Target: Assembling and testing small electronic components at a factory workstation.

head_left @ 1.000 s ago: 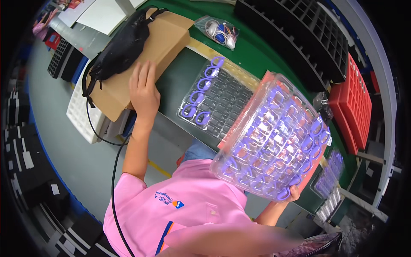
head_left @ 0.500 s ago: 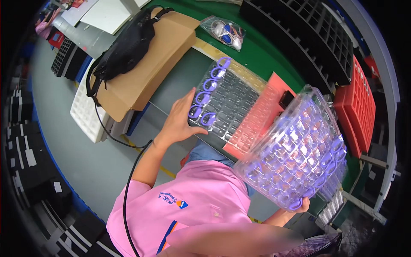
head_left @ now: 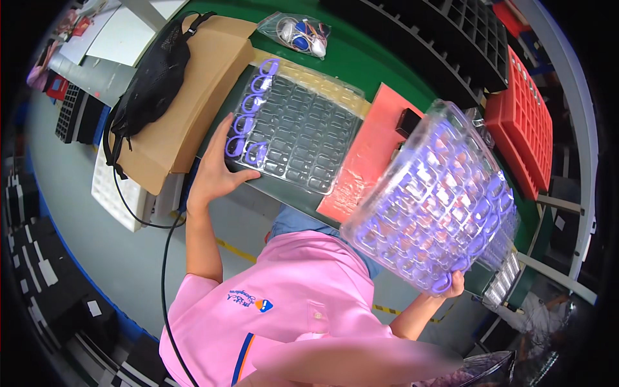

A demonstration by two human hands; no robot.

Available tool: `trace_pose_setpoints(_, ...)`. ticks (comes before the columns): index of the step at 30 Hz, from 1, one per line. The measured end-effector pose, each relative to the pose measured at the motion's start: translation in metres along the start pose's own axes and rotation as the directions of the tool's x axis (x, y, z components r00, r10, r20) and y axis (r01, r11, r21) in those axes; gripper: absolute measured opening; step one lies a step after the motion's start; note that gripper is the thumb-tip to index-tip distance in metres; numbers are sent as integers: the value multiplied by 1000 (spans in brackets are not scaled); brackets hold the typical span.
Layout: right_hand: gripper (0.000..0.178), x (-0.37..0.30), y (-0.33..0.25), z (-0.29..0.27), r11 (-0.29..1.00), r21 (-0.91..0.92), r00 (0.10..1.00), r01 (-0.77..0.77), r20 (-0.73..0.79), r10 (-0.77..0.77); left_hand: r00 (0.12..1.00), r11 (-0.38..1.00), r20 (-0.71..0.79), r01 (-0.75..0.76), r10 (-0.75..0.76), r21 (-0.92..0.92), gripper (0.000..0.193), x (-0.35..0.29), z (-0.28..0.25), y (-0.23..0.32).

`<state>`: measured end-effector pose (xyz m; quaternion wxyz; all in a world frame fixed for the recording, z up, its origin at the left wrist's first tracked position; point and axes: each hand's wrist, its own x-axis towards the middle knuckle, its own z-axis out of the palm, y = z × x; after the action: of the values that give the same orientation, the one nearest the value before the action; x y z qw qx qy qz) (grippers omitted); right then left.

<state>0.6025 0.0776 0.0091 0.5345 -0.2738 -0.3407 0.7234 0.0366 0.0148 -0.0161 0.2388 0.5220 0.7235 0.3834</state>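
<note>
Your left hand (head_left: pixel 213 174) open, fingers resting on the flat clear tray's (head_left: pixel 293 132) near corner on the worktop (head_left: pixel 361 64), your right hand (head_left: pixel 451 284) gripping the lifted stack of purple-filled trays (head_left: pixel 432 200) from below

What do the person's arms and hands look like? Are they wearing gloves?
No gloves: the left hand and the right hand are bare, with no rings or watch visible. Both forearms are bare too. The arms come out of short pink sleeves of a pink shirt with a small chest logo.
</note>
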Motion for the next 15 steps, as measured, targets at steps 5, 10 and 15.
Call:
trace_pose_setpoints(5, 83, 18, 16, 30, 989, -143, 991, 34, -125, -52, 967, 964, -100, -219, 235, 147, 101, -9, -2, 26)
trace_pose_setpoints(10, 84, 32, 26, 40, 986, -160, 991, -44, -133, 22, 912, 937, -247, -346, 326, -40, 70, -21, 21, 27)
trace_pose_setpoints(15, 83, 48, 32, 58, 977, -194, 991, -85, -114, 63, 976, 836, -131, -219, 176, -503, 54, -23, 45, 43)
